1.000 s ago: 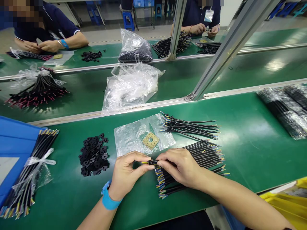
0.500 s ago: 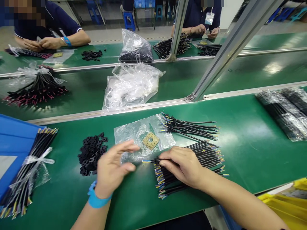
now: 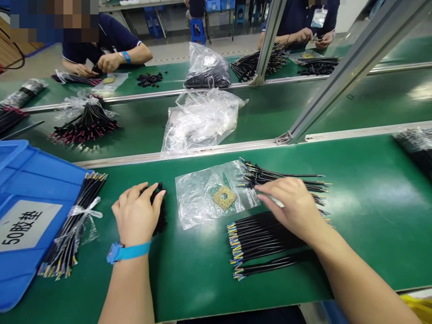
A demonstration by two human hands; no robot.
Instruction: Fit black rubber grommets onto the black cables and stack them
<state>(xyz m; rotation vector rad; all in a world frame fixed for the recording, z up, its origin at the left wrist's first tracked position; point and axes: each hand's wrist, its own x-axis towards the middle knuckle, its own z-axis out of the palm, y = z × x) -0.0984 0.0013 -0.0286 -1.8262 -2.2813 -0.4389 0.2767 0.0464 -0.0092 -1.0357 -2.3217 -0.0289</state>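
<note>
My left hand lies palm down on the pile of small black rubber pieces, fingers curled into it; what they grip is hidden. My right hand hovers over the upper bundle of black wires, its fingers pressed together in a pinch on a thin black wire by that bundle's left ends. A second bundle of black wires with coloured tips lies just below that hand. Between my hands sits a clear plastic bag with a tan square pad with a round hole on it.
A blue bin with a white label stands at the left, a tied wire bundle leaning on it. Beyond the metal rail lie crumpled plastic bags and red-tipped wires. Two other people work at the far bench. A slanted metal post crosses at right.
My left hand let go of the wire and moved left onto the black rubber pieces. My right hand carried the wire up and right to the upper bundle. The view shifted left.
</note>
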